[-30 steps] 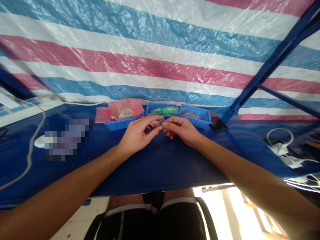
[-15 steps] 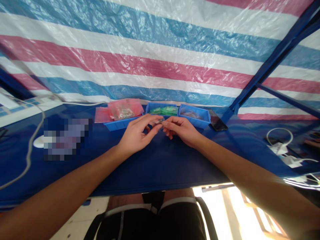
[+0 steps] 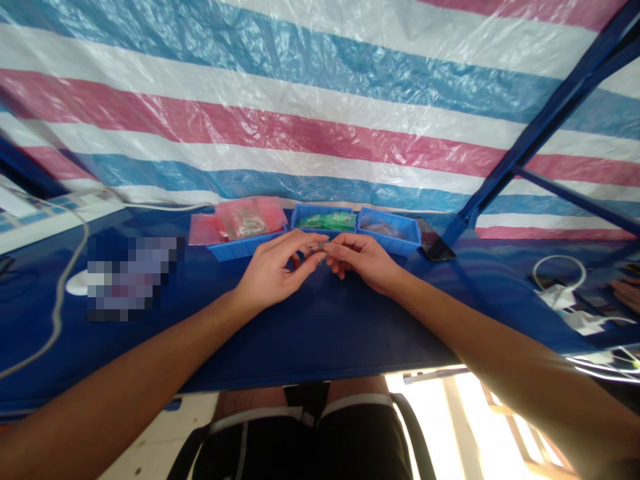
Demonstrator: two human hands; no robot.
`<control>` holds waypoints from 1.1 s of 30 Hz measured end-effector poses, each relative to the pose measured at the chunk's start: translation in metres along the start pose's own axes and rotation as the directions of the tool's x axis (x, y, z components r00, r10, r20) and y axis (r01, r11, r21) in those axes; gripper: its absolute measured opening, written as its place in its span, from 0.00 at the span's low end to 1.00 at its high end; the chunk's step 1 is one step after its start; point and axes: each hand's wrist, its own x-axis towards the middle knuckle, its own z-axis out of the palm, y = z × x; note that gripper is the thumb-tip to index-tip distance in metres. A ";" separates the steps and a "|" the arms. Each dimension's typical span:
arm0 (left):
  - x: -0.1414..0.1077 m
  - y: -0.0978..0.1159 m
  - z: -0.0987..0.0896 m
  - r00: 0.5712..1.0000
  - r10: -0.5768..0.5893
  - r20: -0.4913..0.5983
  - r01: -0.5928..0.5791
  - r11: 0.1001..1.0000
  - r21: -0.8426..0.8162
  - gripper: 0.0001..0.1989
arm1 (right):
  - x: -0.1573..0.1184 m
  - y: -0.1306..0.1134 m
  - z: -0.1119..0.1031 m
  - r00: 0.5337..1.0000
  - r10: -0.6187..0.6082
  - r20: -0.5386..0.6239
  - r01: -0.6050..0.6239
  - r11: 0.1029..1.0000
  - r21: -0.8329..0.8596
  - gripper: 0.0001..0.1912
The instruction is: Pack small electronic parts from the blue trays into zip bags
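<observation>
My left hand [image 3: 280,263] and my right hand [image 3: 363,257] meet above the dark blue table, fingertips nearly touching. Both pinch a small shiny grey, partly see-through thing [image 3: 321,247] between thumb and fingers; it may be a little plastic packet, but fingers cover most of it. Just behind the hands stand three blue bins. The left bin [image 3: 235,251] carries pink plastic bags [image 3: 250,217]. Green packets [image 3: 327,221] lie in the middle bin [image 3: 299,212]. Clear packets [image 3: 383,229] fill part of the right bin [image 3: 413,241].
A dark phone [image 3: 437,245] lies right of the bins on the table [image 3: 330,333]. White chargers with a cable [image 3: 560,297] sit at far right, near another person's hand [image 3: 627,293]. A pale cable [image 3: 60,300] and a blurred-out object [image 3: 140,277] are at left. Striped sheeting [image 3: 300,120] hangs behind.
My fingers have shifted slightly around the small thing, and less of it shows now. Both arms stay in nearly the same place.
</observation>
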 end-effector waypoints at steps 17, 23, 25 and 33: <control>0.003 -0.003 0.003 0.975 -0.222 -0.026 0.213 0.958 -0.191 0.19 | 0.001 0.000 -0.001 0.996 -0.038 -0.075 0.032 0.996 -0.081 0.24; 0.004 -0.013 0.009 0.926 -0.376 -0.039 0.324 0.841 -0.432 0.21 | 0.002 0.003 -0.005 0.986 -0.121 -0.111 0.084 0.953 -0.292 0.25; 0.004 -0.013 0.009 0.920 -0.390 -0.021 0.342 0.831 -0.439 0.22 | 0.003 0.004 -0.007 0.983 -0.142 -0.112 0.099 0.941 -0.324 0.25; 0.003 -0.013 0.007 0.906 -0.422 -0.016 0.387 0.844 -0.371 0.22 | 0.004 0.002 -0.006 0.980 -0.156 -0.127 0.109 0.943 -0.314 0.25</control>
